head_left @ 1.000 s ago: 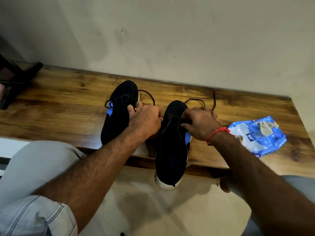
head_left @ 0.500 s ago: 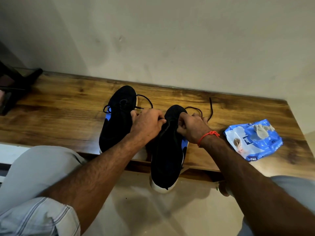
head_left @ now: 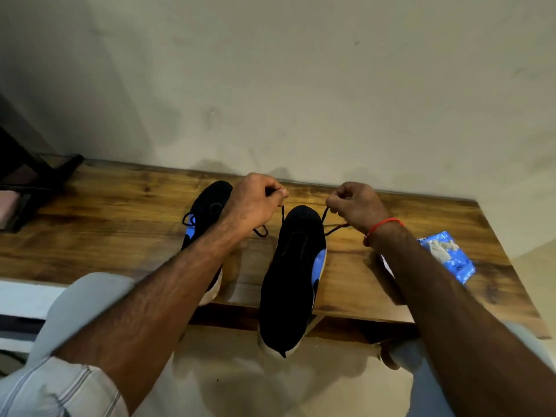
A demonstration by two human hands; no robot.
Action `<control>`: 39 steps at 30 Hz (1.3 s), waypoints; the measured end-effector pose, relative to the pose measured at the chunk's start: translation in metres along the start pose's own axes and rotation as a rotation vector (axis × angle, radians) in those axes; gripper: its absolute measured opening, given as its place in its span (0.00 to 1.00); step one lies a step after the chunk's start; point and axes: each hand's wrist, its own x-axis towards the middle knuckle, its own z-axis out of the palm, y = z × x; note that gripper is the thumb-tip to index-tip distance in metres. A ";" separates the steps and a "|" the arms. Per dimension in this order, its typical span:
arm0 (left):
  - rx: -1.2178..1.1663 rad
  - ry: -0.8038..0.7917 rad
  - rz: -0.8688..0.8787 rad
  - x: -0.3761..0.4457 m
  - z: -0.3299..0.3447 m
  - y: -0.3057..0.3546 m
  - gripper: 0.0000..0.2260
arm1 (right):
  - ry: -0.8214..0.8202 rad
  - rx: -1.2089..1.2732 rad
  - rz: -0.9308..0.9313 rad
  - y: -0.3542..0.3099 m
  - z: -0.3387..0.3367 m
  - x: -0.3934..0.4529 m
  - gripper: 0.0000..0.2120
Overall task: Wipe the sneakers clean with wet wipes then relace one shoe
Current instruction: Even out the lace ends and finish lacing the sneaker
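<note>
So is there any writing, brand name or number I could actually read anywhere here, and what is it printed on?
Blue wet wipes pack: some print shows on it, but too blurred and small to read.
Right sneaker: no readable text or logo.
Left sneaker: no readable text either.
Wooden bench and wall: no writing.

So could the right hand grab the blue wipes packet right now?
Probably not yet. The right hand is pinching a shoelace on the sneaker, so it is busy. The wipes packet lies on the bench just beside that arm, with nothing blocking it once the lace is dropped.
</note>
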 end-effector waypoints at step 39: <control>-0.572 0.091 -0.046 0.072 -0.129 0.167 0.06 | 0.047 0.831 0.097 -0.163 -0.090 0.045 0.03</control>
